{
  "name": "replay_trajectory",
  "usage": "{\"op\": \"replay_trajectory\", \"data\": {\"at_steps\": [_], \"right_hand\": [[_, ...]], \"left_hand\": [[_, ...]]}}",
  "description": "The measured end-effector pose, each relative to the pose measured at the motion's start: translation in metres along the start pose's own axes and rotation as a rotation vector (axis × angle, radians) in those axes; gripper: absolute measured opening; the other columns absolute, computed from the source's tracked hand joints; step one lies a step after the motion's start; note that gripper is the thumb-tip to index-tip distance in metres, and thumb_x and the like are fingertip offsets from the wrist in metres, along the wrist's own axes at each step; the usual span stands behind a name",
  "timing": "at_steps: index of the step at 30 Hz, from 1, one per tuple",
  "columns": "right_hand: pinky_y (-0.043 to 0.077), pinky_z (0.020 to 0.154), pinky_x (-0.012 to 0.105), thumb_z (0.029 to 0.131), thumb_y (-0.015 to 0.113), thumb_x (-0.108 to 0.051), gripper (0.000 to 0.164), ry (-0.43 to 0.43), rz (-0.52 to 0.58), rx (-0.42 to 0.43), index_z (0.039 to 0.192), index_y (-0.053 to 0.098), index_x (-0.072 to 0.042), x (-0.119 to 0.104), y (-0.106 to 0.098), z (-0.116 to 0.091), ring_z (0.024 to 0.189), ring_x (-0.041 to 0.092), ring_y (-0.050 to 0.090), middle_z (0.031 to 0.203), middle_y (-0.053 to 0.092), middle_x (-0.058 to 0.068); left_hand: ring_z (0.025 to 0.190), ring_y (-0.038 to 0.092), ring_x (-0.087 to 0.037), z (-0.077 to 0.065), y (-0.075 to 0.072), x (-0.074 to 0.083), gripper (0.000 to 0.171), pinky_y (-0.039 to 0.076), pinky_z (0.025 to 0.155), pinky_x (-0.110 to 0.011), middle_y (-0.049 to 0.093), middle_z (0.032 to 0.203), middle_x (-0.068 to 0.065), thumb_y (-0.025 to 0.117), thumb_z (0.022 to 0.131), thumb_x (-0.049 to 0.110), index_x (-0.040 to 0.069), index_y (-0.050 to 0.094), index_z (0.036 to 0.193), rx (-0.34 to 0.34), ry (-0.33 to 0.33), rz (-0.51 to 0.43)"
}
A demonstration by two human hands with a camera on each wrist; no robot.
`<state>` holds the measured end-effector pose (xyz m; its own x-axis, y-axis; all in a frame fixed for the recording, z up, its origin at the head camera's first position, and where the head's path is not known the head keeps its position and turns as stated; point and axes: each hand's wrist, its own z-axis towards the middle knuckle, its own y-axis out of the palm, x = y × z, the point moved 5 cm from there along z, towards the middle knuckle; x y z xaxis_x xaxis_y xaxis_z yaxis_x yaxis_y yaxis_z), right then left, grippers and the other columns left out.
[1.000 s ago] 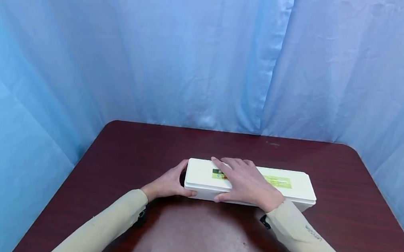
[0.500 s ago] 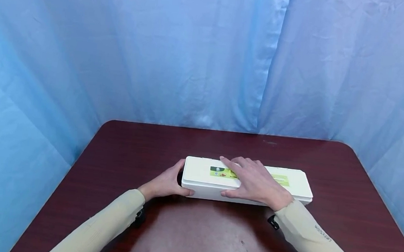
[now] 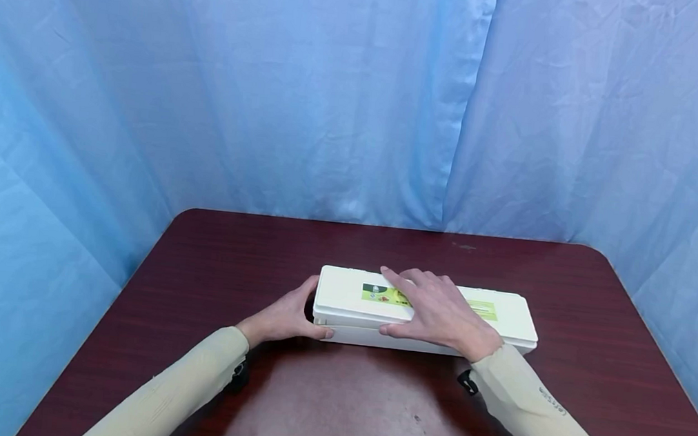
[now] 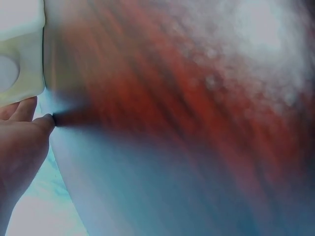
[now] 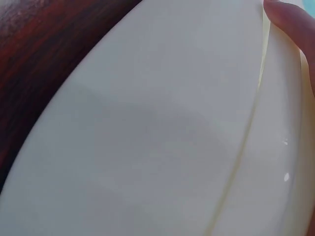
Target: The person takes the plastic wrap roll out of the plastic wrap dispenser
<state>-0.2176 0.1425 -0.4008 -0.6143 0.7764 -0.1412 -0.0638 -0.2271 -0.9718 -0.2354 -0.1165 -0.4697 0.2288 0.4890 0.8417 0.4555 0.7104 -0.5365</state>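
Observation:
A long white lidded box (image 3: 363, 337) lies across the table, its lid (image 3: 343, 290) bearing a yellow-green label (image 3: 483, 310). My left hand (image 3: 283, 317) holds the box's left end, with the thumb on the front wall. Over the lid's middle, my right hand (image 3: 440, 316) grips it, thumb at the front edge and fingers spread across the top. At the left end the lid stands slightly raised. The right wrist view shows a thin gap between lid (image 5: 275, 113) and box wall (image 5: 147, 123), widest near the thumb. Whatever is inside stays hidden.
The dark red-brown table (image 3: 246, 250) has rounded far corners. Light blue curtains (image 3: 334, 106) hang behind it and at both sides. Black wrist straps show at both cuffs.
My right hand first slides right along the lid. Then the lid's left end lifts a little, opening a gap at the front. The left hand keeps its place on the box.

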Motion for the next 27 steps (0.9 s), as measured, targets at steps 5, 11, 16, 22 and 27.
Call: {"op": "replay_trajectory", "data": {"at_steps": [5,11,16,22,27], "right_hand": [[0.047,0.093,0.055,0.077,0.077,-0.072,0.102,0.021,0.007,-0.009,0.159,0.044,-0.021,0.0018,-0.0002,-0.0008,0.116,0.028,0.061,0.132,0.064,0.007],[0.048,0.093,0.055,0.078,0.077,-0.071,0.101,0.044,0.014,-0.021,0.159,0.044,-0.021,0.0040,-0.0014,0.0001,0.116,0.029,0.061,0.132,0.064,0.008],[0.047,0.095,0.056,0.078,0.077,-0.071,0.101,0.063,0.020,-0.040,0.160,0.043,-0.021,0.0047,-0.0021,0.0026,0.117,0.031,0.061,0.134,0.063,0.009],[0.047,0.096,0.056,0.078,0.077,-0.071,0.101,0.076,0.027,-0.049,0.160,0.043,-0.021,0.0053,-0.0026,0.0043,0.118,0.031,0.061,0.135,0.063,0.010],[0.047,0.097,0.057,0.078,0.077,-0.070,0.101,0.086,0.030,-0.052,0.160,0.043,-0.021,0.0058,-0.0028,0.0048,0.119,0.032,0.061,0.136,0.063,0.011]], "left_hand": [[0.133,0.047,-0.018,0.0001,0.0009,-0.0011,0.106,0.038,0.111,-0.045,0.048,0.151,-0.004,0.091,0.077,0.036,0.016,0.029,0.160,-0.019,-0.012,-0.011],[0.131,0.049,-0.018,0.0010,0.0013,-0.0013,0.105,0.037,0.112,-0.045,0.052,0.147,-0.005,0.092,0.076,0.035,0.015,0.031,0.159,-0.018,-0.007,-0.006],[0.128,0.051,-0.018,0.0005,0.0010,-0.0009,0.103,0.037,0.111,-0.044,0.055,0.143,-0.005,0.092,0.076,0.033,0.015,0.033,0.157,-0.015,0.001,-0.001],[0.126,0.053,-0.019,-0.0002,0.0005,0.0003,0.101,0.038,0.111,-0.045,0.058,0.139,-0.006,0.092,0.075,0.033,0.013,0.034,0.156,-0.008,0.022,0.001],[0.126,0.053,-0.020,-0.0004,0.0006,0.0004,0.101,0.039,0.110,-0.046,0.058,0.139,-0.006,0.092,0.076,0.034,0.013,0.034,0.156,-0.009,0.020,-0.002]]}}
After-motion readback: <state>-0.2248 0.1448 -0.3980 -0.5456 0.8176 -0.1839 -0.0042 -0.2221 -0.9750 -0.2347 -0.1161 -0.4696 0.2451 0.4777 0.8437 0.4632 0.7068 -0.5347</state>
